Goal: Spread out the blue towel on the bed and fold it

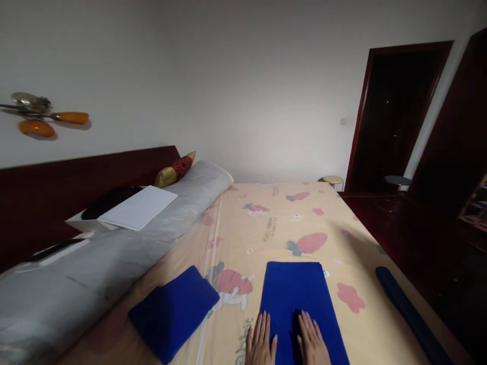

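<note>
On the bed (pixel 281 213) | blue towel (pixel 294 291) runs lengthwise away from both hands | left hand (pixel 261 344) on its left edge, right hand (pixel 312 343) on top | fingers flat, slightly spread, pinching nothing

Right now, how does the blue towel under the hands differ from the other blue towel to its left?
The towel under the hands lies long and flat, square to the bed; the left towel is a thicker folded bundle, turned at an angle. Both hands, left and right, rest flat on the first; nothing touches the second. Both are deep blue, on the bedsheet.
</note>
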### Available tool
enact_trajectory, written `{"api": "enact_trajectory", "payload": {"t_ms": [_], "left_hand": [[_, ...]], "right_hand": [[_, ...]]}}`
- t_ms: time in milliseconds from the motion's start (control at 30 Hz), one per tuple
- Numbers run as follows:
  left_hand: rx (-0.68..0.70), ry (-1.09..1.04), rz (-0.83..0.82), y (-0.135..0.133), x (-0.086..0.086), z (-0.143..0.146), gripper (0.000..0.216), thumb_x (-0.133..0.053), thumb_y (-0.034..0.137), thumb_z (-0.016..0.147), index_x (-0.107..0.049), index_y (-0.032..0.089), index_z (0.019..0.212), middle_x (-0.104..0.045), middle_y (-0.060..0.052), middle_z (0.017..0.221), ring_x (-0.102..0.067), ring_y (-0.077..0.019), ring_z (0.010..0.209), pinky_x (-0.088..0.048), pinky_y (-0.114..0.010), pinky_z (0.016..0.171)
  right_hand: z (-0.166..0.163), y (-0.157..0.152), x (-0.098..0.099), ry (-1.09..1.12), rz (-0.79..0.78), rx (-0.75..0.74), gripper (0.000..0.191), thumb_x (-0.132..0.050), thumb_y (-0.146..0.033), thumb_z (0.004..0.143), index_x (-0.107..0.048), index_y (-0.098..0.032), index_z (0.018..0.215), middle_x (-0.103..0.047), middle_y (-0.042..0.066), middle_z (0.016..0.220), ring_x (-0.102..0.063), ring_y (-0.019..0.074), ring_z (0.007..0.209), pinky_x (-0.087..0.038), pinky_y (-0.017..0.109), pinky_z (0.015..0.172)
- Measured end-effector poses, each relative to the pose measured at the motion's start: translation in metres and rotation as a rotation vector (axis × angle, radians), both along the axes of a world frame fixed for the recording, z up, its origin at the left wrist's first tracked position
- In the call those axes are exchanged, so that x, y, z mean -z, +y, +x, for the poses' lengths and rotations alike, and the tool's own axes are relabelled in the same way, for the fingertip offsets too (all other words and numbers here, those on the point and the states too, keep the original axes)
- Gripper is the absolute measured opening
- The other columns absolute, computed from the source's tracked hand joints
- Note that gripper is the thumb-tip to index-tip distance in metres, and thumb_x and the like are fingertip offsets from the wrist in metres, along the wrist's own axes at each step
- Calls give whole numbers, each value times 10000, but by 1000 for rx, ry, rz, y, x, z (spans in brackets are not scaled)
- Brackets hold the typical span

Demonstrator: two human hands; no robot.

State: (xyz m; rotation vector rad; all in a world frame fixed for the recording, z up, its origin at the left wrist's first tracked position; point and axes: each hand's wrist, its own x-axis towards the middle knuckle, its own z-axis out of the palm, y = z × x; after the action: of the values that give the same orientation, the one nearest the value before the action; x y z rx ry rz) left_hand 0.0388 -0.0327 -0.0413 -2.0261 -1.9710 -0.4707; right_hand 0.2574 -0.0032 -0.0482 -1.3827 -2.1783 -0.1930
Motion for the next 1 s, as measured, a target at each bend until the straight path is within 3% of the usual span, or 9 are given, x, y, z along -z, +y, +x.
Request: {"api": "enact_trajectory", "payload": {"t_ms": [167,300,433,600,767,900,1000], "left_hand": [[0,1,35,8,28,-9,601,-397,330,868,-174,374,1424,-452,53,1430,-503,-210,1269,-411,-440,1024],[-16,-21,62,11,42,-12,618,-414,352,856,-169,379,1422,-470,47,1414,-524,-210,1248,-419,-440,1014],[-14,-37,72,9,35,-8,607,-421,403,869,-184,361,1427,-474,44,1419,-510,-213,1262,-408,-421,1034],[10,-18,32,6,21,-7,584,-378,339,889,-174,340,1436,-432,34,1450,-484,-205,1287,-404,-417,1038],[-39,-22,-4,8,23,-5,557,-360,306,884,-229,346,1424,-427,12,1452,-481,-234,1289,-382,-486,1045],[-67,-77,9,14,22,24,600,-353,274,866,-181,313,1439,-368,-16,1485,-440,-257,1322,-331,-563,1064],[98,-124,12,22,21,64,632,-376,279,862,-155,304,1454,-377,8,1479,-442,-226,1320,-399,-474,1035]], "right_hand": [[-68,9,24,-75,30,-108,461,-396,-233,885,-480,-226,1339,-453,29,1378,-518,216,1220,-537,330,942],[-85,12,45,-50,29,-110,431,-413,-241,873,-545,-269,1282,-523,21,1308,-575,224,1151,-565,329,890],[-58,10,38,17,-47,-32,433,-433,-408,902,-518,-275,1306,-499,36,1343,-551,258,1188,-553,403,921],[13,10,19,40,-139,127,557,-366,-549,909,-445,-234,1362,-403,42,1430,-448,273,1294,-465,487,1030],[69,10,32,23,-108,200,592,-321,-581,899,-488,-216,1335,-436,46,1414,-476,276,1276,-480,475,1009],[78,9,42,14,-59,218,569,-343,-588,892,-514,-250,1315,-457,31,1405,-502,266,1256,-492,450,993],[75,11,47,8,20,237,556,-325,-574,899,-554,-247,1285,-495,41,1379,-534,272,1225,-505,457,969]]}}
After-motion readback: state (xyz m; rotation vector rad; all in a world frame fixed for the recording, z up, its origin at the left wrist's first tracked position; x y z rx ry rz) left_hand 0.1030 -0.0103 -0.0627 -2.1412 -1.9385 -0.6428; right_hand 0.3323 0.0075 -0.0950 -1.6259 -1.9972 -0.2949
